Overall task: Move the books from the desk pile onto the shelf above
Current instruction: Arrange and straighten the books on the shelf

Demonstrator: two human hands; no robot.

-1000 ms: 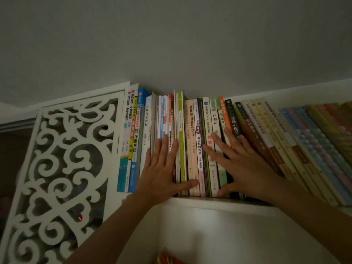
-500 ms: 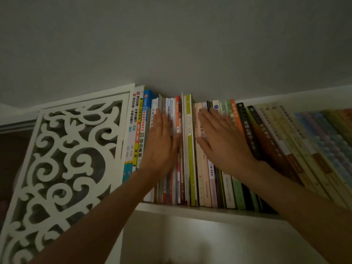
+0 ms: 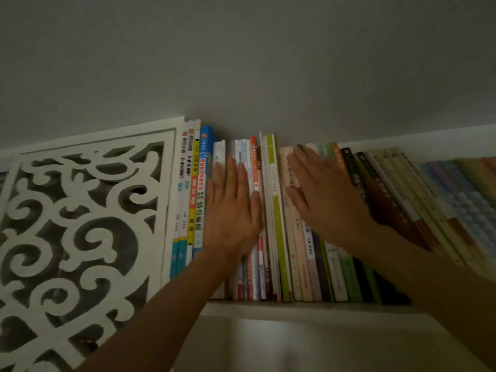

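The left hand (image 3: 232, 210) lies flat with fingers (image 3: 233, 173) straight and together, holding nothing, pressed on thin glossy spines just left of the green-spined book (image 3: 277, 210). The right hand (image 3: 326, 194), also flat and empty, covers pale spines just right of it. The books (image 3: 303, 245) stand packed upright on the white shelf (image 3: 308, 310), filling it leftward to the carved scrollwork panel (image 3: 80, 232).

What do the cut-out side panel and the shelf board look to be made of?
The side panel looks like painted white wood or fibreboard, matt: its scroll cut-outs show flat, even, sharply sawn edges. It might be plastic; the dim light leaves that open. The shelf board under the books looks like the same white, smooth board, with a plain straight front edge.
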